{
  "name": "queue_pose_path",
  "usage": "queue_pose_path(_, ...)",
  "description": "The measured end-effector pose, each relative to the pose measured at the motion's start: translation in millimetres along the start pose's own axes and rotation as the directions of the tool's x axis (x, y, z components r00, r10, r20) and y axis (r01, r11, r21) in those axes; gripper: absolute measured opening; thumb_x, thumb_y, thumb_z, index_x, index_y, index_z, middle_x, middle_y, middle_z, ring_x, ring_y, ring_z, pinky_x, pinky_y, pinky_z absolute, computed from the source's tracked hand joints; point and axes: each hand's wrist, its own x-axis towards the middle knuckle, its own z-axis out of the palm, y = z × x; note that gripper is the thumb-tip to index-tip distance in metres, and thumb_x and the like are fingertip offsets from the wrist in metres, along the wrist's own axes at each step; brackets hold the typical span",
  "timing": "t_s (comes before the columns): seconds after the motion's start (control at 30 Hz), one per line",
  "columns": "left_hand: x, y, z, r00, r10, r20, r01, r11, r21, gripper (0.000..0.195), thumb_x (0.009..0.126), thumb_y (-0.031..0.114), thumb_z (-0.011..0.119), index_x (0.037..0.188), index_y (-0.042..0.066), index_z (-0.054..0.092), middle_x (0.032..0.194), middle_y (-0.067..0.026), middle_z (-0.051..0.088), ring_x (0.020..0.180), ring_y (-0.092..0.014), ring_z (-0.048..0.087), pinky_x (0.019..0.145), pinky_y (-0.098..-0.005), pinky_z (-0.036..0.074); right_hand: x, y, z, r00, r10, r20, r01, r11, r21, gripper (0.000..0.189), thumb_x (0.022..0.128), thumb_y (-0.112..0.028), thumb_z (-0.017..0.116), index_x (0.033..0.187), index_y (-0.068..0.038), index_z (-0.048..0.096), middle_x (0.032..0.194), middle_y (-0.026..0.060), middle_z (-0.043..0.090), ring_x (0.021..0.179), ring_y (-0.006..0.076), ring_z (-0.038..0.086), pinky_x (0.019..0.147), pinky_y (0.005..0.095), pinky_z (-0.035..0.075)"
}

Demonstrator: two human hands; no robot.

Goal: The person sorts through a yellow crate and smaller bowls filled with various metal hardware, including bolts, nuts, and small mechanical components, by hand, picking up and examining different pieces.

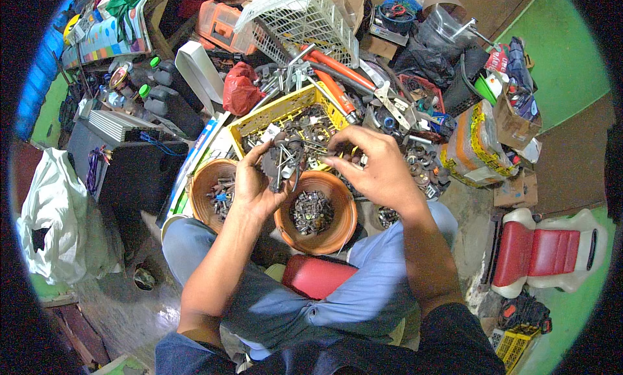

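My left hand (255, 187) is palm up, cradling a handful of mixed metal parts (286, 162), with long thin bolts and dark pieces among them. To its right, my right hand (377, 163) has its thumb and index finger curled close together near a thin metal piece; whether they grip it is unclear. Below the hands stands an orange-brown bucket (346, 229) with small bolts and screws (312, 213) at its bottom. Another such bucket (200, 195), left of it, also holds fasteners. Behind the hands, a yellow plastic crate (237, 140) contains loose hardware.
Orange-red metal tubes (336, 66) lie behind the crate beside a red plastic bag (242, 89). A white lattice crate (311, 22) tilts above them. Loose metal parts (426, 173) are heaped at right, near a taped package (477, 146). A black box (141, 175) stands left.
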Motion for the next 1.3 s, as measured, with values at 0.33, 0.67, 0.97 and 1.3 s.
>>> queue_pose_path(0.33, -6, -5, 10, 0.997, -0.074, -0.026, 0.076, 0.994, 0.078, 0.032, 0.094, 0.022, 0.053, 0.116, 0.001, 0.059, 0.108, -0.0159, 0.066, 0.095, -0.029, 0.067, 0.085, -0.0413, 0.058, 2, -3, 6, 0.999, 0.046, 0.026, -0.046, 0.999, -0.019, 0.017, 0.083, -0.016, 0.073, 0.090, -0.001, 0.069, 0.081, 0.0122, 0.066, 0.074, 0.0251, 0.066, 0.064, 0.0354, 0.050)
queue_pose_path(0.67, -9, -12, 11, 0.985, -0.171, -0.008, 0.171, 0.979, 0.107, 0.038, 0.093, 0.028, 0.051, 0.120, 0.001, 0.057, 0.106, -0.0193, 0.066, 0.088, -0.031, 0.070, 0.071, -0.0416, 0.061, 6, -9, 9, 0.932, 0.333, 0.143, -0.349, 0.931, 0.110, 0.019, 0.085, -0.018, 0.070, 0.092, -0.001, 0.070, 0.085, 0.0183, 0.069, 0.077, 0.0299, 0.069, 0.071, 0.0389, 0.052)
queue_pose_path(0.97, -6, -10, 5, 0.984, -0.179, 0.027, 0.174, 0.977, 0.127, 0.034, 0.092, 0.026, 0.054, 0.117, 0.003, 0.059, 0.108, -0.0150, 0.067, 0.091, -0.030, 0.068, 0.076, -0.0388, 0.059, 5, -12, 12, 0.958, 0.285, 0.022, -0.286, 0.952, 0.112, 0.012, 0.087, -0.011, 0.065, 0.091, 0.001, 0.064, 0.083, 0.0182, 0.067, 0.079, 0.0322, 0.068, 0.069, 0.0396, 0.052)
queue_pose_path(1.3, -4, -7, 2, 0.982, -0.190, 0.007, 0.189, 0.979, 0.079, 0.035, 0.093, 0.027, 0.053, 0.119, 0.003, 0.057, 0.108, -0.0174, 0.065, 0.091, -0.030, 0.067, 0.076, -0.0378, 0.060, 3, -1, 20, 0.919, 0.387, 0.079, -0.393, 0.870, 0.299, 0.011, 0.093, -0.003, 0.060, 0.100, 0.005, 0.059, 0.085, 0.0098, 0.067, 0.071, 0.0107, 0.064, 0.062, 0.0269, 0.053)
